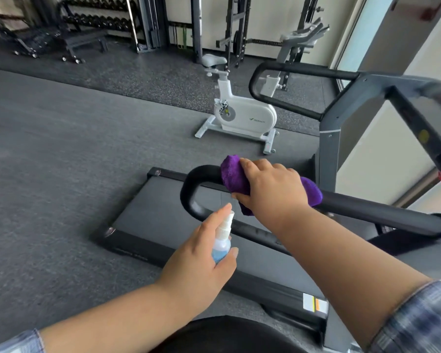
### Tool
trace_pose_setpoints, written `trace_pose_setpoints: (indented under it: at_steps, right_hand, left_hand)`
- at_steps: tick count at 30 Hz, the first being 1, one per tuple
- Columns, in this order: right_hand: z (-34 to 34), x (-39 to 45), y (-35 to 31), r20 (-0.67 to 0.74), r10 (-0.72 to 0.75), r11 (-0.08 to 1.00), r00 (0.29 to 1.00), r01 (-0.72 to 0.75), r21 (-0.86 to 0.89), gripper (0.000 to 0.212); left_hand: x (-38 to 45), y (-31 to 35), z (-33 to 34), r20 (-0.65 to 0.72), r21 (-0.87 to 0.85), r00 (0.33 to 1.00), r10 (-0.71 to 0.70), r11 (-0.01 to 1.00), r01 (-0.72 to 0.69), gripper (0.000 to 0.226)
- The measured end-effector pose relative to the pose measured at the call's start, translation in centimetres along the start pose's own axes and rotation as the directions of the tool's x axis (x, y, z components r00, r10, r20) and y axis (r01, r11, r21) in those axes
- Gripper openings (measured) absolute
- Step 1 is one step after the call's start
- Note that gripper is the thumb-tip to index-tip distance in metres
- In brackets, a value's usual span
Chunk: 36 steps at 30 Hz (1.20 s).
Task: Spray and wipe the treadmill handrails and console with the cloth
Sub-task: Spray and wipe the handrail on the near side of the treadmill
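A black padded near handrail (367, 210) of the treadmill runs from the centre to the right edge. My right hand (270, 187) grips a purple cloth (232, 174) wrapped over this rail near its curved end. My left hand (201, 261) holds a small spray bottle (223, 240) of blue liquid below the rail, its white nozzle up and my index finger along the pump. The far handrail (290, 105) loops at the upper right. The console is out of view.
The treadmill belt deck (168, 212) lies below the rail on the grey floor. A white exercise bike (242, 113) stands beyond it. Dumbbell racks (97, 19) and a bench (84, 39) line the back wall. The grey treadmill upright (330, 143) rises at right.
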State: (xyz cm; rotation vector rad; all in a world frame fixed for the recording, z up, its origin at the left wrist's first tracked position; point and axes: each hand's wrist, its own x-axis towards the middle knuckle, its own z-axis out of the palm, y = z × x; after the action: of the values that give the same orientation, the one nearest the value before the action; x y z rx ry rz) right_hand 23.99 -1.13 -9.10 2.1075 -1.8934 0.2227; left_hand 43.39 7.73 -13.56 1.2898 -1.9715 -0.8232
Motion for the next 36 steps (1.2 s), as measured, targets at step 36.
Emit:
trace_pose_setpoints:
  at_steps: [36]
  right_hand:
    - [-1.1, 6.2, -10.7, 0.282, 0.106, 0.987, 0.954, -0.065, -0.149, 0.074]
  left_hand:
    - [1.9, -11.5, -10.7, 0.148, -0.329, 0.955, 0.259, 0.923, -0.199, 0.07]
